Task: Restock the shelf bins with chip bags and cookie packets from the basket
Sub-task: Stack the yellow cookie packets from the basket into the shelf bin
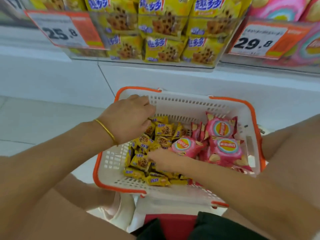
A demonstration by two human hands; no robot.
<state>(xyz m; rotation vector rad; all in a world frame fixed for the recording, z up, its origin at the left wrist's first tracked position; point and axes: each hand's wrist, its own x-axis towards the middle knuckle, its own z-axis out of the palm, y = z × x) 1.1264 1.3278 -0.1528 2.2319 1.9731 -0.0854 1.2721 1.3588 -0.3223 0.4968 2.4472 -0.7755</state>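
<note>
Head view: cookie packets (152, 163), small and yellow, fill the left half of the basket (190, 99) in a loose heap, and pink chip bags (223, 148) are piled in its right half, the two kinds touching along the middle. The basket is white with an orange rim and sits low in front of the person, below the shelf. The left hand (128, 118), with a gold bracelet (105, 129) at the wrist, reaches into the far-left corner, its grip curled down and pinching cookie packets. The right hand (166, 161) lies among the packets just beside a chip bag; its fingers are buried and blurred, so whether its grip is spread or pressed together cannot be told. Above, a clear cookie bin (173, 64) holds stacked rows of matching yellow packets, nearly full. The neighbouring chip bin (277, 65) to its right holds pink bags. Price tags marked 25.8 (64, 30) and 29.8 (259, 40) hang at the bin fronts. Risks, as judged: a handful of slippery packets may shed one onto the floor (34, 118) during the lift, and an already crowded cookie bin may spill over its front wall.
</note>
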